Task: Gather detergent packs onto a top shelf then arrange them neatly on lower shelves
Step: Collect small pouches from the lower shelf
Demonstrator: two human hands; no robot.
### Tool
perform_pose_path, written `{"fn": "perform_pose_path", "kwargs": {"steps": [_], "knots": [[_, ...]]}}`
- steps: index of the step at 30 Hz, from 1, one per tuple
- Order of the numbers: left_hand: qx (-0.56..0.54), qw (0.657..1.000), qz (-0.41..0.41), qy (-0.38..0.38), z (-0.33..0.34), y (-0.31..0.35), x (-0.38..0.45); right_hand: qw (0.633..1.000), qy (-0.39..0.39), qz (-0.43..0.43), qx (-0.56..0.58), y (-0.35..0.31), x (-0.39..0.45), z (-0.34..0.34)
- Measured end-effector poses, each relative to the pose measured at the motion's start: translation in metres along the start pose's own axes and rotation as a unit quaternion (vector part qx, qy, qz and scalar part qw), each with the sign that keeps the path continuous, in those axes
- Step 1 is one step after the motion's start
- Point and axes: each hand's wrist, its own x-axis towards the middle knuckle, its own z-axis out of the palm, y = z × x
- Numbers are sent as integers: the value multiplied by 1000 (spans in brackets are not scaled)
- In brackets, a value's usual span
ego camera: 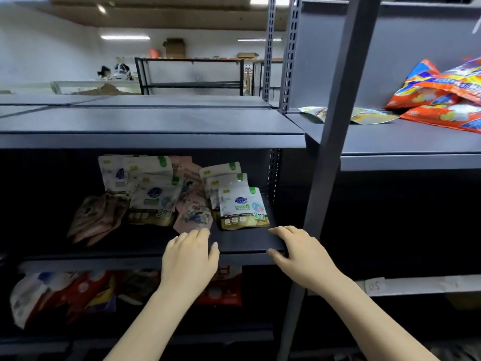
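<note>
Several white-and-gold detergent packs and pink floral packs lie jumbled on the middle shelf of the dark grey rack. My left hand hovers at that shelf's front edge, fingers relaxed, just below a pink pack and holding nothing. My right hand is beside it at the shelf's right front corner, fingers spread loosely and empty. The top shelf above holds no packs.
Red and white bags lie on the lower shelf. Orange detergent bags and a flat yellow pack lie on the neighbouring rack's shelf at right. A grey upright post stands between the racks. Other shelving stands far behind.
</note>
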Motion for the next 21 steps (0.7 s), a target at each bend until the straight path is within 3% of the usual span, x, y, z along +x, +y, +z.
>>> {"fn": "perform_pose_path", "kwargs": {"steps": [7, 13, 21], "knots": [[-36, 994, -62, -84, 41, -31, 61, 997, -64, 51, -7, 6, 62, 36], [-154, 957, -153, -195, 103, -45, 117, 988, -113, 102, -24, 24, 116, 62], [-245, 948, -147, -144, 141, -42, 148, 991, -82, 107, -21, 49, 146, 98]]}}
